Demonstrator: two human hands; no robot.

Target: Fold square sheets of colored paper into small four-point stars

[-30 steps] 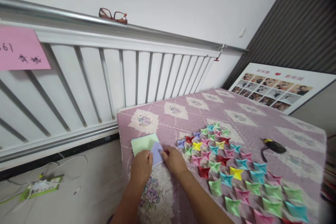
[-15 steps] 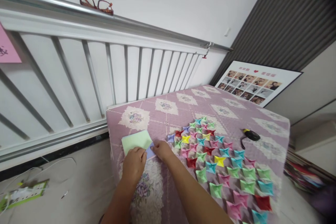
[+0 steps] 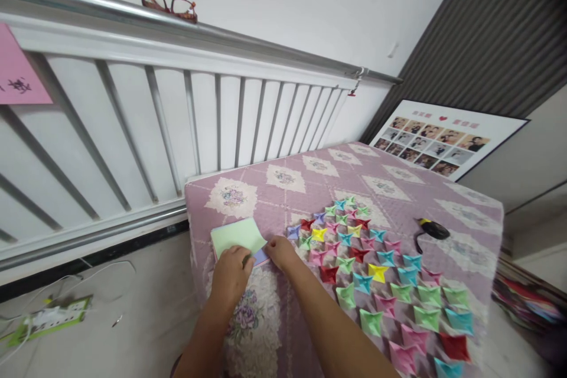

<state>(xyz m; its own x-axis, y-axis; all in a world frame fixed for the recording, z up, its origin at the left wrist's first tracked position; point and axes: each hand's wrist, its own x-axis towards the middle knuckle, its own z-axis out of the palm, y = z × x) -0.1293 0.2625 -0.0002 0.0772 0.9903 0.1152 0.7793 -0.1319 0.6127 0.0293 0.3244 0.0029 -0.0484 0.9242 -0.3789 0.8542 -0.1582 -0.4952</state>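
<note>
The right hand (image 3: 280, 251) has a narrow grip, thumb and finger drawn together on what looks like the raised right corner of a pale green sheet (image 3: 234, 235); the contact is too small to tell whether other paper is caught too. The left hand (image 3: 233, 274) lies over the near edge of the same stack, fingers curled; I cannot tell whether it pinches or merely presses. A purple sheet (image 3: 261, 257) shows under the lifted corner, between the hands.

The step in hand seems to be parting the top paper from the pile. From here, the move calls for a light right pinch and steady left pressure, so only one layer comes away.

The stack lies on a floral cover (image 3: 310, 331), at its left side. To its right, apart from it, stand rows of folded paper pieces (image 3: 377, 272), with a dark, yellow-marked object (image 3: 434, 229) beyond.
</note>
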